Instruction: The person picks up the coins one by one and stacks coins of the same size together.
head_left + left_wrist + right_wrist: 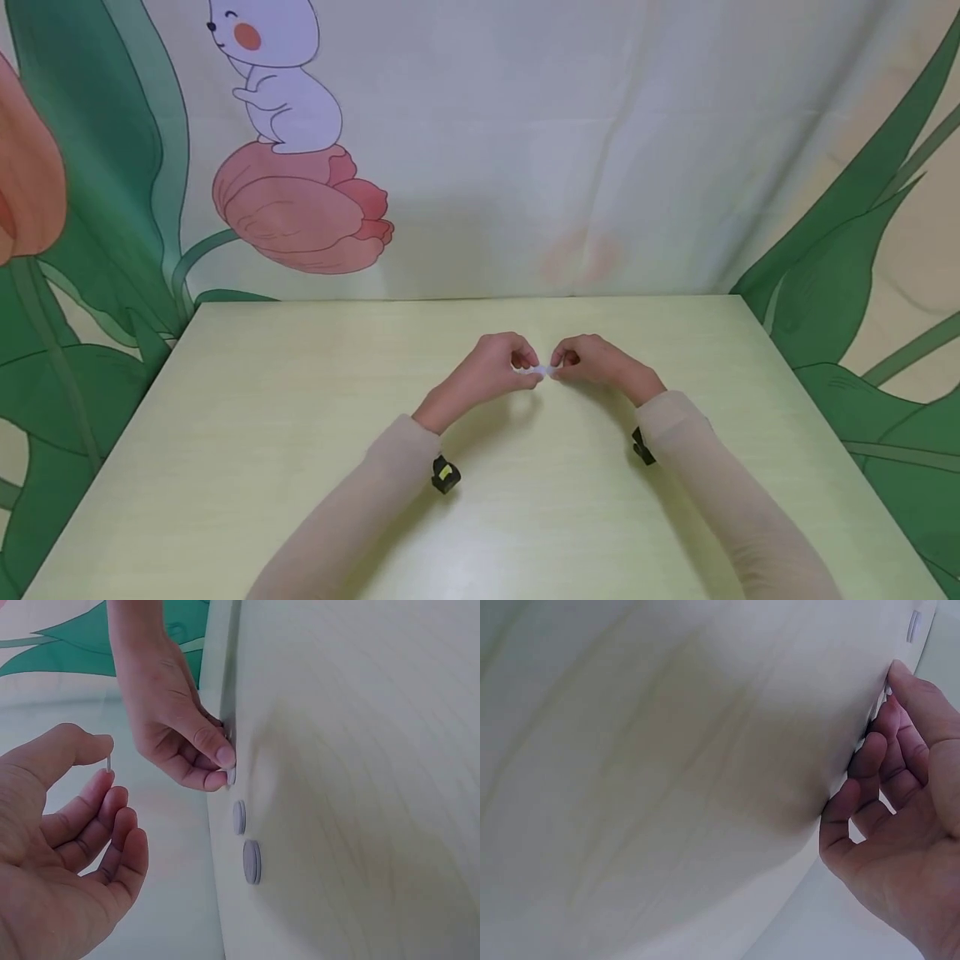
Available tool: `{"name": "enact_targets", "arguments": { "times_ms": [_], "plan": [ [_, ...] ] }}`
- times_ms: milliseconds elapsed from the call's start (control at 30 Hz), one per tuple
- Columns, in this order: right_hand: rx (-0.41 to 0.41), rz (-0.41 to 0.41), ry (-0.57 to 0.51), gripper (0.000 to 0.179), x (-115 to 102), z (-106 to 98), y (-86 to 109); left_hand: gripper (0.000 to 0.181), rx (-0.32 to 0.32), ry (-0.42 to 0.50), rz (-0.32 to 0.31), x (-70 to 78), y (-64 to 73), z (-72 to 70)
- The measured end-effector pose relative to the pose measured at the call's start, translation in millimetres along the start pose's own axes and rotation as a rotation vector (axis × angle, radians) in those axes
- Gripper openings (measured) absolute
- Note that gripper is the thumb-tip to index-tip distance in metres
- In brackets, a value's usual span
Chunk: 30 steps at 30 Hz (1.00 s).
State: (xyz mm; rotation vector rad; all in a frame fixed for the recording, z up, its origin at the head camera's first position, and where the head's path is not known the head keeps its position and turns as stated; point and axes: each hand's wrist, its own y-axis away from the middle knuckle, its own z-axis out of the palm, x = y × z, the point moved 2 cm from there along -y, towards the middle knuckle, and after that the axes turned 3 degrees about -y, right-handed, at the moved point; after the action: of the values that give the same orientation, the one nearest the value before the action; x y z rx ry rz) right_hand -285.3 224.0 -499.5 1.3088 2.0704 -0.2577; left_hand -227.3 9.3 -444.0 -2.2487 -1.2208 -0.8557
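My left hand (491,367) pinches a thin pale disc (109,762) edge-on between thumb and forefinger, raised off the tabletop. My right hand (600,362) is just beside it, fingers down at the table, with a small pale round disc (231,776) between thumb and fingertip. Close by in the left wrist view, a small grey disc (239,817) and a larger-looking grey disc (252,862) lie on the table. The right wrist view has a purplish-grey disc (913,627) lying beyond the fingertips. From the head, the discs blur into a small whitish patch between both hands.
The pale wooden tabletop (300,400) spreads around both arms. Behind its far edge hangs a printed cloth (480,167) with a white animal, tulips and green leaves. A small black device (446,474) is strapped at the left wrist, another (642,447) at the right.
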Motion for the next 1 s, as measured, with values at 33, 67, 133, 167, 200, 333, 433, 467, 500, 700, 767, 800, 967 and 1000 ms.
{"name": "enact_targets", "arguments": {
  "times_ms": [33,67,133,167,200,333,433,467,500,700,767,800,967,1000],
  "plan": [
    [-0.003,-0.007,0.002,0.014,-0.4,1.0,-1.1,0.01,-0.004,0.001,-0.004,-0.2,-2.3,1.1],
    [-0.003,-0.009,0.005,0.014,-1.1,2.2,-2.1,0.01,-0.007,0.007,-0.01,-0.5,-4.3,2.1],
    [-0.004,-0.015,0.011,0.014,-3.0,3.5,-3.2,0.01,-0.011,0.016,-0.018,-0.9,-7.3,3.7],
    [-0.004,-0.019,0.019,0.013,-4.1,3.9,-3.7,0.01,-0.012,0.018,-0.022,-1.2,-8.5,4.2],
    [-0.002,-0.021,0.029,0.013,-5.2,4.1,-4.2,0.01,-0.013,0.021,-0.025,-1.5,-9.4,4.5],
    [0.0,-0.03,0.059,0.014,-9.1,3.8,-5.8,0.01,-0.015,0.021,-0.034,-4.4,-12.5,4.7],
    [-0.002,-0.029,0.073,0.014,-10.2,2.8,-5.9,0.01,-0.027,-0.001,-0.039,-7.1,-16.0,5.1],
    [-0.003,-0.029,0.078,0.014,-10.2,2.3,-5.6,0.011,-0.033,-0.014,-0.04,-8.1,-17.7,5.4],
    [-0.005,-0.027,0.08,0.014,-10.0,1.9,-5.2,0.011,-0.04,-0.027,-0.04,-8.9,-19.8,5.6],
    [-0.009,-0.03,0.075,0.013,-7.3,0.1,-2.9,0.015,-0.066,-0.102,-0.058,-14.4,-34.1,7.0],
    [-0.008,-0.033,0.066,0.013,-6.7,-0.3,-2.7,0.016,-0.075,-0.115,-0.067,-15.5,-38.6,8.2],
    [-0.007,-0.031,0.062,0.013,-6.4,-0.3,-2.7,0.016,-0.08,-0.121,-0.069,-15.5,-40.5,9.1],
    [-0.004,-0.028,0.058,0.014,-5.5,0.1,-2.7,0.017,-0.092,-0.151,-0.066,-11.2,-49.4,13.0],
    [-0.002,-0.031,0.057,0.014,-5.2,0.1,-2.7,0.017,-0.092,-0.164,-0.064,-10.7,-51.4,14.1]
  ]
}}
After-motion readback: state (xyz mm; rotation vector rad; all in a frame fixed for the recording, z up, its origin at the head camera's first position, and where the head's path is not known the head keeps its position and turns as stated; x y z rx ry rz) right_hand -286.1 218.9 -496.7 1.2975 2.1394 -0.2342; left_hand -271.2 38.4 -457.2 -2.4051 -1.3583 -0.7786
